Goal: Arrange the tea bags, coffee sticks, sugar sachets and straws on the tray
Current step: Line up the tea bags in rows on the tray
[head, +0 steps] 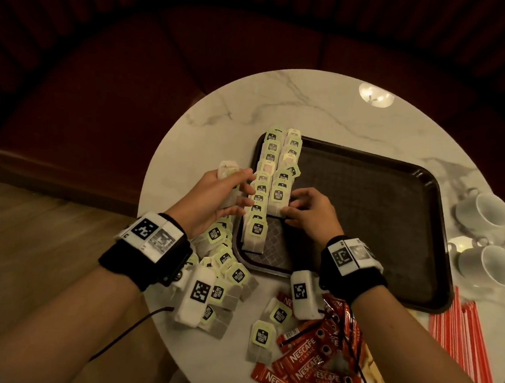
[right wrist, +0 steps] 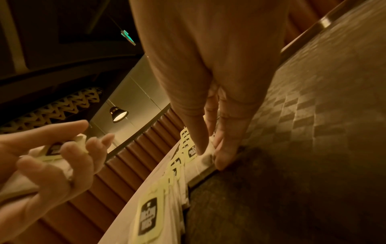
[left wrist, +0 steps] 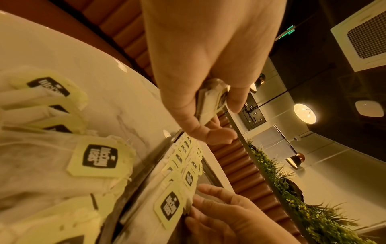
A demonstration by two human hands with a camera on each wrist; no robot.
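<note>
Two overlapping rows of McCoy tea bags run along the left edge of the dark tray; the right hand pinches the nearest bag of the shorter inner row by its lower right corner, while the left hand, just outside the tray's left rim, holds a small stack of tea bags between thumb and curled fingers. The rest of the tray floor, right of the rows, lies bare to its far rim. On the round marble table, loose tea bags crowd the tray's near-left corner, Nescafe coffee sticks lie at the near table edge, red straws by the near-right corner, and two white cups just right of it.
</note>
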